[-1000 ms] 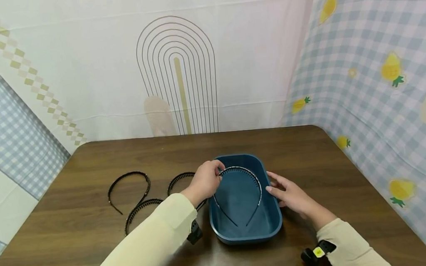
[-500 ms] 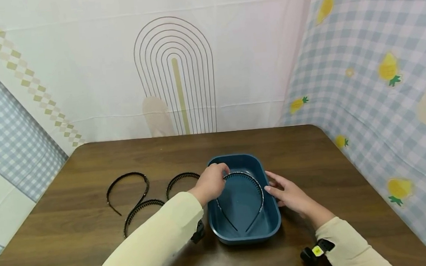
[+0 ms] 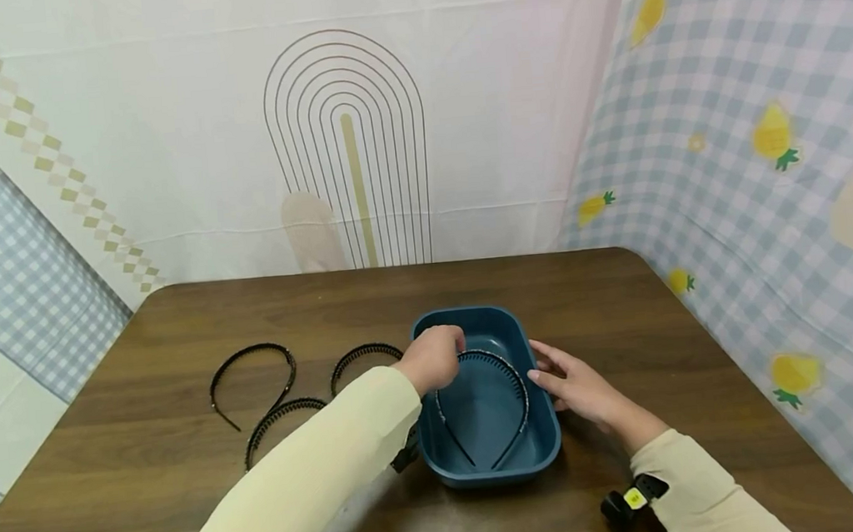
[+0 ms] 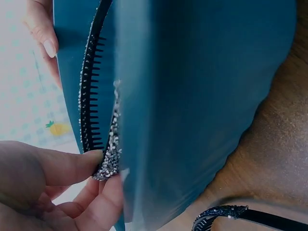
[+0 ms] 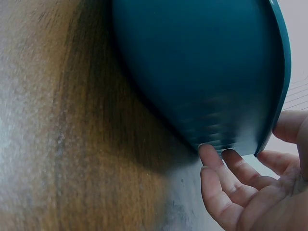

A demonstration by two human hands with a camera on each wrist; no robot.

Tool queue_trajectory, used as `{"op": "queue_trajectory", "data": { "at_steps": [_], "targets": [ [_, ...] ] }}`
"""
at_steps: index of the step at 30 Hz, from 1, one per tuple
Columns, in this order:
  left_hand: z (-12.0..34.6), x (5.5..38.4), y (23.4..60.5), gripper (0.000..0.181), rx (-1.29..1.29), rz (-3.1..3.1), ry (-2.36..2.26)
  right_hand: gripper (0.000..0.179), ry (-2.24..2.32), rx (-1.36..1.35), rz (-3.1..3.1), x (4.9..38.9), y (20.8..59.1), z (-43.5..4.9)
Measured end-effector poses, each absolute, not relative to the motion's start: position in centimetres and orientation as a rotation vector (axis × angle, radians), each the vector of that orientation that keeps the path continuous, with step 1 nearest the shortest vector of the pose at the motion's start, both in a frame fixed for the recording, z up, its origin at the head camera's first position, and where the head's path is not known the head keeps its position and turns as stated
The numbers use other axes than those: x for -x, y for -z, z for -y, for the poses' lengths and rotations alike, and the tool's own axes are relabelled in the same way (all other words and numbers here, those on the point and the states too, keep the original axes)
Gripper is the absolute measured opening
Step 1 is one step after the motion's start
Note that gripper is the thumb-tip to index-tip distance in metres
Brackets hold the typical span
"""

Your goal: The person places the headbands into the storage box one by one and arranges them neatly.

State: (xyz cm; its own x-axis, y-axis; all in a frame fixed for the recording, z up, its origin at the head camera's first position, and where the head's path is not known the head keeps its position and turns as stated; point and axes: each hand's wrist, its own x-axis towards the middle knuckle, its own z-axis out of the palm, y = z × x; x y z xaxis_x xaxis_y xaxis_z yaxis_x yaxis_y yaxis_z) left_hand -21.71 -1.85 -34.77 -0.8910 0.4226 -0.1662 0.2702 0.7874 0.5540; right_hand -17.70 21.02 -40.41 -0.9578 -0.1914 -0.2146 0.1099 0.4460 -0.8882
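Thumb (image 4: 72, 166) and fingers (image 4: 111, 195) of the left hand (image 3: 435, 359) pinch a toothed, rhinestone-studded headband (image 4: 85, 98) inside the blue tub (image 3: 491, 476); whether it touches the bottom is unclear. The right hand (image 5: 260, 192) is spread, thumb at the tub's edge, other fingers loosely bent beside its outside. A cream sleeve (image 3: 315, 479) partly hides two black headbands (image 3: 365, 348) on the table (image 3: 152, 505); a third shows more fully.

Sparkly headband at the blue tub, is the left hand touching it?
Touching. The left wrist view shows the left hand pinching the sparkly headband between thumb and fingers.
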Motion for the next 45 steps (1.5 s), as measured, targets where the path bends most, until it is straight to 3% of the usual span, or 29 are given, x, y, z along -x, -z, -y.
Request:
{"op": "queue_trajectory", "data": {
  "at_steps": [22,28,32,35,39,42,45],
  "targets": [
    [0.5,22.3,34.5,0.019,-0.453,-2.607,-0.619,0.06,1.484,0.052,-2.436,17.8,40.5,-21.1],
    [0.3,22.5,34.0,0.028,-0.45,-2.596,-0.577,0.06,1.504,0.058,-2.42,17.6,40.3,-21.0],
    [0.4,22.7,33.7,0.014,-0.507,-2.62,-0.521,0.059,1.499,0.055,-2.424,17.7,40.3,-21.0],
    [0.8,22.8,33.5,0.019,-0.533,-2.619,-0.568,0.059,1.502,0.046,-2.428,17.7,40.3,-20.9],
    [1.5,23.1,33.1,0.006,-0.498,-2.57,-0.785,0.059,1.518,0.046,-2.42,17.7,40.5,-20.9],
    [2.2,23.4,32.5,0.026,-0.483,-2.487,-0.99,0.059,1.525,0.048,-2.413,17.7,40.6,-20.9],
    [3.0,23.7,31.7,0.03,-0.492,-2.395,-1.171,0.059,1.518,0.049,-2.421,17.7,40.6,-21.0]
  ]
}}
